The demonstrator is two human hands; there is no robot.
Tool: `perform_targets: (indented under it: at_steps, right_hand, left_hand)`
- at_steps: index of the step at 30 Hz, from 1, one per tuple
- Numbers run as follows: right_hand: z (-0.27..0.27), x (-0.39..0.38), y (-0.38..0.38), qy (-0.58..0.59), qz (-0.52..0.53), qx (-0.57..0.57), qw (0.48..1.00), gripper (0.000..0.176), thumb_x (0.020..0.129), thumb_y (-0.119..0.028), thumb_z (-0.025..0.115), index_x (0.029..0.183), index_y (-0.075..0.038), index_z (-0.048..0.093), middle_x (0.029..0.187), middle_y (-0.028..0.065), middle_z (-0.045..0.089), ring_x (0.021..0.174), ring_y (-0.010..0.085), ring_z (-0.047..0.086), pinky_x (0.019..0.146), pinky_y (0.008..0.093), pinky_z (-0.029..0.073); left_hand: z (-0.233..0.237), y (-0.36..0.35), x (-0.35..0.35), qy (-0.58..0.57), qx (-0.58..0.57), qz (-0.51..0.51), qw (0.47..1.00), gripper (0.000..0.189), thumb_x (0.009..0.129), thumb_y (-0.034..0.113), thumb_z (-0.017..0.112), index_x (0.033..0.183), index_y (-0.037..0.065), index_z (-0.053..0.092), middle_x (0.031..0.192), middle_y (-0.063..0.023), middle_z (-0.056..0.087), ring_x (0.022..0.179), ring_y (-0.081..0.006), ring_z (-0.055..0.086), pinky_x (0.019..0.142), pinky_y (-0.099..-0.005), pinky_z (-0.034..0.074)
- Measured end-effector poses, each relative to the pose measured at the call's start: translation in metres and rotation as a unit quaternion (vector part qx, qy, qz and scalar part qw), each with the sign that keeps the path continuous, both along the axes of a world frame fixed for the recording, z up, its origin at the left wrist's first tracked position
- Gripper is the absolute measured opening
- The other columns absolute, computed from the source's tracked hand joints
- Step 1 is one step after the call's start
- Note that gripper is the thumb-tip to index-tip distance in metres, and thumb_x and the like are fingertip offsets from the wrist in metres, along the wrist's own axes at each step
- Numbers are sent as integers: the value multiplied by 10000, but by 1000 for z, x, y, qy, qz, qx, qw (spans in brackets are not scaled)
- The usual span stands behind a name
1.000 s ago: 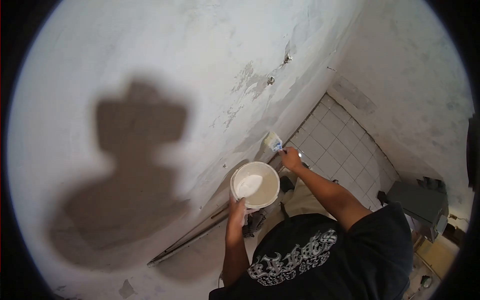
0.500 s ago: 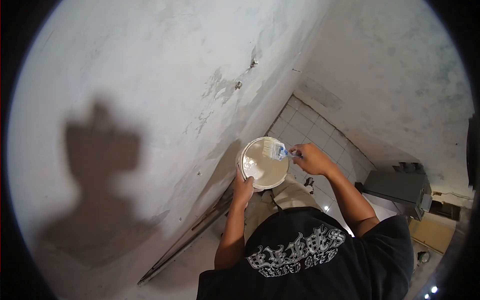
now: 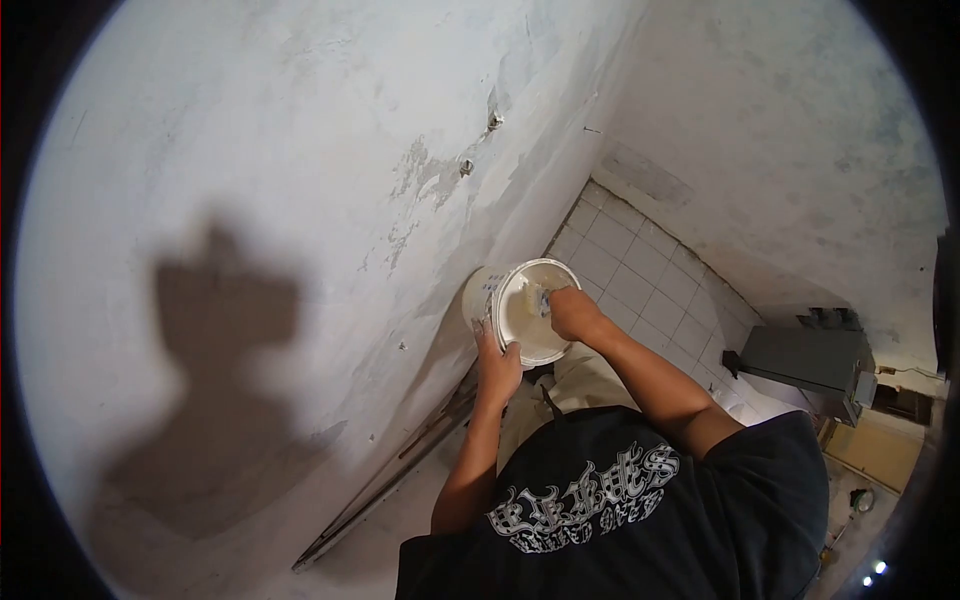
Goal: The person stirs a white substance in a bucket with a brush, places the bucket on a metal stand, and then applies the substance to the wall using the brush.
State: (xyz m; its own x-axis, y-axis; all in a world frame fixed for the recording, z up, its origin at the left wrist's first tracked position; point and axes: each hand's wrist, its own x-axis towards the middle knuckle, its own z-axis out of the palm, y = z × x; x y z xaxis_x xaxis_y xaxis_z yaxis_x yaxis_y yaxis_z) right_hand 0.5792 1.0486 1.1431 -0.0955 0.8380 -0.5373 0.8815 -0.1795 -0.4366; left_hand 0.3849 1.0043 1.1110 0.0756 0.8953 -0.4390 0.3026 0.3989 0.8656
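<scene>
A white paint bucket (image 3: 482, 296) is tilted toward me in front of my body, with whitish paint inside. My left hand (image 3: 496, 365) grips the bucket at its near left side, thumb by the rim and fingers along the outer wall. Closed around a paintbrush (image 3: 541, 302), my right hand (image 3: 574, 316) is at the right side of the bucket's mouth. The pale bristles reach inside the bucket; my hand covers most of the handle.
A wall with peeling patches (image 3: 430, 175) rises on the left, bearing a head-and-shoulders shadow. Pale tiles (image 3: 640, 265) cover the floor. A dark grey box-like piece (image 3: 800, 362) stands at the right. Long thin strips (image 3: 390, 465) lie along the wall's base.
The paintbrush has gone from above the bucket's mouth down into it, with my right hand moving left. The bucket has tipped, showing more of its outer wall.
</scene>
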Motion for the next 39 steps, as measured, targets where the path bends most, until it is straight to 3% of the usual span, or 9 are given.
perform_targets:
  at_steps: [8,14,17,19,21,23,27,34,39]
  right_hand:
    - [-10,-12,0,-3,23,19,1000,214,792,-35,607,952,69,705,976,310,684,952,429,685,863,468,556]
    - [-8,16,-18,74,-68,60,993,282,793,-113,641,1011,53,703,949,303,686,907,412,693,793,449,557]
    - [-22,37,-27,212,-98,67,970,308,809,-178,698,1046,19,711,852,192,704,758,284,679,646,368,528]
    - [-12,44,-32,314,-203,-57,926,298,842,-230,733,1059,-25,726,774,30,648,625,119,539,534,266,421]
    - [-6,52,-35,345,-233,-112,902,268,861,-232,727,1052,-45,731,756,-13,618,601,77,482,515,242,377]
    - [-7,58,-37,376,-262,-164,873,238,880,-235,721,1046,-65,736,739,-56,588,577,34,424,496,219,334]
    - [-2,55,-40,447,-254,-125,849,215,912,-255,693,1010,-75,760,647,-73,520,493,38,378,442,232,295]
    - [-20,28,2,538,-368,32,758,271,995,-303,626,1070,-65,731,647,-61,519,531,18,374,475,197,291]
    - [-15,-21,53,404,-315,295,807,287,982,-277,631,1000,-2,713,632,48,560,541,124,497,500,308,389]
  left_hand:
    - [4,-3,-1,48,34,-12,998,726,891,85,572,1488,-136,224,1551,-393,181,1481,-480,161,1225,-449,155]
    - [-7,-3,-7,-9,-8,56,998,734,863,44,555,1507,-99,232,1537,-376,228,1470,-467,206,1217,-447,173]
    - [-9,-2,-10,-53,-34,77,995,743,839,18,541,1513,-79,241,1513,-357,279,1459,-448,245,1208,-441,198]
    - [-14,0,-12,-75,-47,87,992,747,827,7,536,1514,-70,250,1498,-345,306,1454,-436,262,1203,-434,211]
    - [-24,0,-14,-69,-58,79,993,753,847,-17,511,1538,-13,211,1461,-304,356,1371,-435,404,1102,-487,426]
    - [27,4,-4,-103,-89,88,987,753,860,-35,483,1547,25,179,1458,-288,359,1319,-430,462,982,-492,523]
    - [38,4,-8,-177,-115,106,972,743,876,-58,431,1544,120,161,1448,-221,384,1188,-386,579,688,-484,663]
    - [36,-6,-38,-185,-147,131,963,712,898,-16,420,1541,161,173,1459,-201,382,1201,-407,566,741,-543,638]
    - [16,-21,-60,-184,-163,144,958,798,888,-64,422,1570,200,103,1491,-203,339,1201,-418,562,739,-547,642]
